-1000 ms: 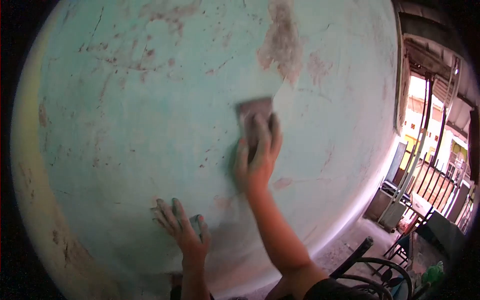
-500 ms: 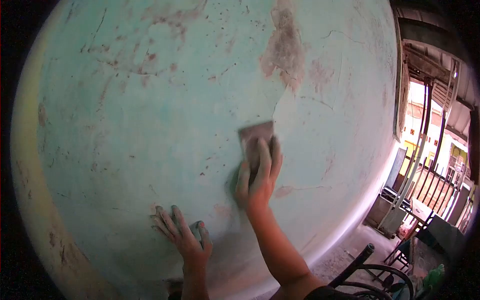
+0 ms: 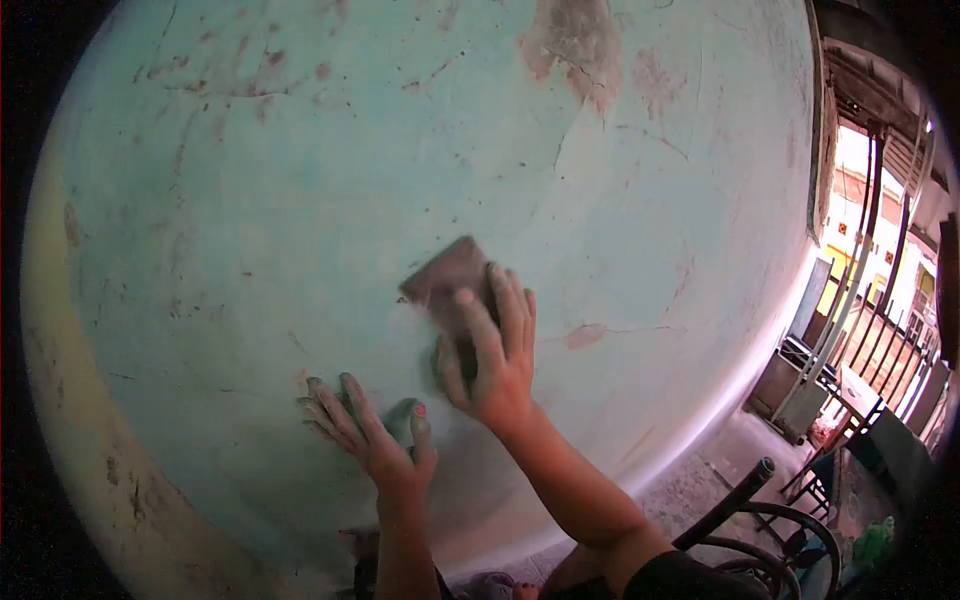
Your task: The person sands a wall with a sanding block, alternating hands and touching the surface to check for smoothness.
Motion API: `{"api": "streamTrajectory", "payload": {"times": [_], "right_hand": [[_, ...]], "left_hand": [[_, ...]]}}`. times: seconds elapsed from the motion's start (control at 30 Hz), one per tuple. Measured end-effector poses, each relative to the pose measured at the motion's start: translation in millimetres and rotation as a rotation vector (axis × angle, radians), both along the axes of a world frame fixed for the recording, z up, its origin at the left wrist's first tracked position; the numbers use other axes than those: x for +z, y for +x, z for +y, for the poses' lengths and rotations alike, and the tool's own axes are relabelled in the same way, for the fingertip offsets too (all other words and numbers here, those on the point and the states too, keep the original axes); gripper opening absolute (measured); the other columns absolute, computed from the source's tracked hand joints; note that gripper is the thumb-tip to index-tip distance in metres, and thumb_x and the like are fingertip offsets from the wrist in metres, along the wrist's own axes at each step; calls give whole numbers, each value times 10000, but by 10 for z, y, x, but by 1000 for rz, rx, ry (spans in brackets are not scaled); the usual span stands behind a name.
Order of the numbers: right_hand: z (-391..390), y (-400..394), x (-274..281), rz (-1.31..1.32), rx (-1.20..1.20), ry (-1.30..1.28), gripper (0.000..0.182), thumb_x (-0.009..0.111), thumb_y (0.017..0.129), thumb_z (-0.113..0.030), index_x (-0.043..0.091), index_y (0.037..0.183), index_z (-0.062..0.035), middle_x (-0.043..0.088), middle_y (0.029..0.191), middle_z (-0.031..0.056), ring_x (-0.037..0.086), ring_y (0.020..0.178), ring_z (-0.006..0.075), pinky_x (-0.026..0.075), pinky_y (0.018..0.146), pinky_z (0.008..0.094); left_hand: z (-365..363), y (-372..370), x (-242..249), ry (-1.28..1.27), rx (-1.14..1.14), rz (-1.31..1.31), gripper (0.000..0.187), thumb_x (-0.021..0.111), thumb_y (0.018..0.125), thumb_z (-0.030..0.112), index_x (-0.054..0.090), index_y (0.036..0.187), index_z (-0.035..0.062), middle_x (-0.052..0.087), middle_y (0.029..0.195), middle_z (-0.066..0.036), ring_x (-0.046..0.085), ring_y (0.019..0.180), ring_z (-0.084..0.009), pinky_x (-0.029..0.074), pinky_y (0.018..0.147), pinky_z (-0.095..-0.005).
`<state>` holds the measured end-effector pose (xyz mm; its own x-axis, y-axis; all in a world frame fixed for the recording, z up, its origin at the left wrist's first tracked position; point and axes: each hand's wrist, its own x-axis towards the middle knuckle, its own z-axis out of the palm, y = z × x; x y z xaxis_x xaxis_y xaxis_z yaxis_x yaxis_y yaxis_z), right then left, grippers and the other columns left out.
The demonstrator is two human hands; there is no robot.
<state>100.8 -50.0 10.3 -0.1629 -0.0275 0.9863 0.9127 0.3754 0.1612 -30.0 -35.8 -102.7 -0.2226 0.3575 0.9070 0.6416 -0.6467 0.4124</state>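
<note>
In front of me stands a pale green painted wall [image 3: 330,220] with cracks, dark specks and a bare grey patch [image 3: 575,45] near the top. My right hand [image 3: 495,355] presses a dusty brown piece of sandpaper [image 3: 448,275] against its middle, fingers and thumb on the sheet; part of the sheet is hidden beneath them. Lower and to the left, my left hand [image 3: 375,435] lies on the wall with its fingers spread and nothing in it. Pale dust coats its fingertips.
At the lower right is a dark curved metal chair frame [image 3: 770,530]. Behind it stand a table [image 3: 855,390], more dark furniture and a barred gate [image 3: 880,350]. A yellowish wall edge [image 3: 110,440] runs down the left. Part of a foot [image 3: 525,591] shows at the bottom.
The sandpaper and my right hand have moved left and slightly down across the wall, and the sheet has tilted. My left hand stays on the wall. The view has dipped a little.
</note>
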Motion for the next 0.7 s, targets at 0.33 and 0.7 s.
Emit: {"api": "streamTrajectory", "payload": {"times": [0.33, 0.7], "right_hand": [[81, -251, 251, -32, -23, -18, 673, 676, 797, -125, 453, 1429, -192, 322, 1498, 245, 364, 1347, 445, 257, 1109, 591], [-350, 82, 284, 112, 33, 73, 604, 748, 749, -24, 524, 1310, -8, 469, 1359, 240, 506, 1240, 369, 481, 953, 396]], "left_hand": [[-37, 27, 28, -28, 10, -21, 720, 541, 938, 374, 272, 1497, 8, 163, 1556, -284, 124, 1440, -487, 90, 1119, -653], [54, -40, -38, 26, -34, 26, 724, 513, 962, 410, 241, 1518, 34, 141, 1576, -250, 71, 1452, -478, 66, 1121, -656]]}}
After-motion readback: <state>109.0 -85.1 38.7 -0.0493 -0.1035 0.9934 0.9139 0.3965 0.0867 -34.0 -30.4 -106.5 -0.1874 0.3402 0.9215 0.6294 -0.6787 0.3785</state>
